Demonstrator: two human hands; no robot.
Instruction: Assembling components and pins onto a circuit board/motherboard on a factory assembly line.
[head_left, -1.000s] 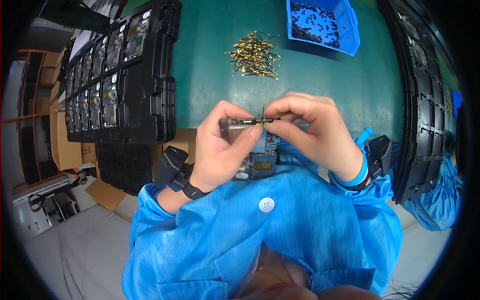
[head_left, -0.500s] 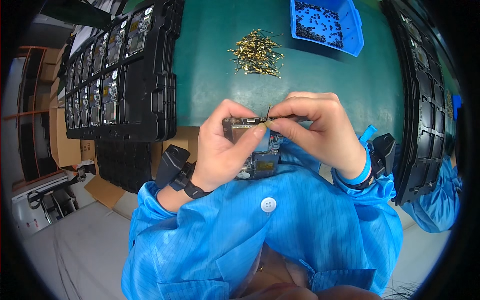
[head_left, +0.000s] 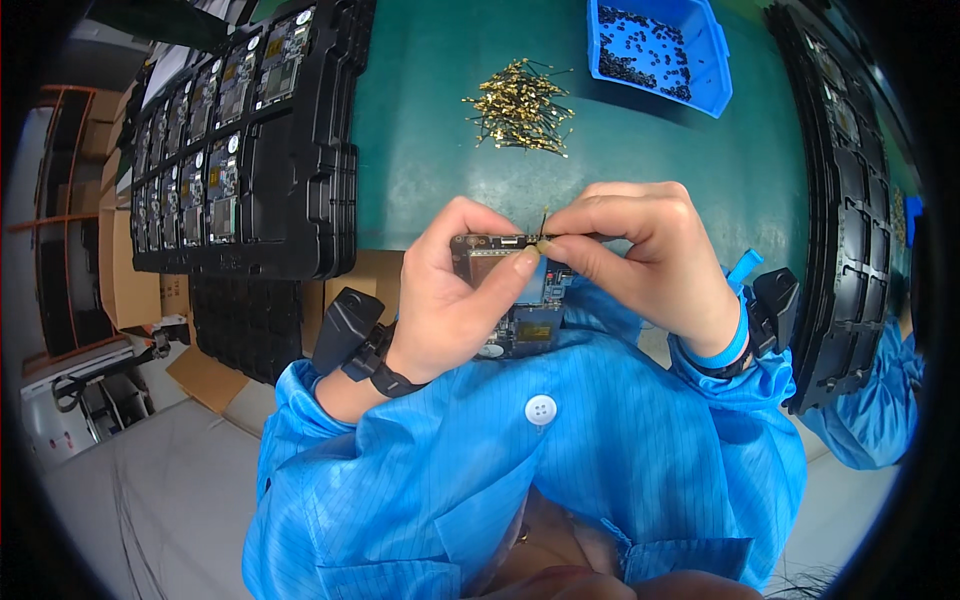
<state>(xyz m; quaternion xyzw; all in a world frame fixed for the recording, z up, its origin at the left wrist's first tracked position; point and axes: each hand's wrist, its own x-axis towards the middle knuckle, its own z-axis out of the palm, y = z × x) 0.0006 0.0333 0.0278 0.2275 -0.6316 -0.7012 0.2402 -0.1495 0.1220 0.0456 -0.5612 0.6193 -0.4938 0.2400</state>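
Note:
Close to my chest, a dark circuit board (head_left: 534,332) is held tilted, its far edge raised. My left hand (head_left: 447,290) grips the board's left side, thumb on the face and fingers behind. At the far edge, my right hand (head_left: 650,235) pinches a short black cable (head_left: 544,217) with a gold-coloured end pointing up. The thumbs nearly meet there, so the cable's lower end is hidden. Beyond my hands lies a heap of similar black cables (head_left: 518,106) with gold-coloured ends.
A blue bin (head_left: 713,75) with small black ring-like parts stands on the green table (head_left: 420,130) at the far right. Stacked black trays (head_left: 318,215) holding boards rise at the left. More black trays (head_left: 850,260) stand at the right, near another person's blue sleeve (head_left: 865,415).
My grip on the board and cable looks the same. The whole view has shifted slightly, leaving the hands and heap a little farther right in the picture.

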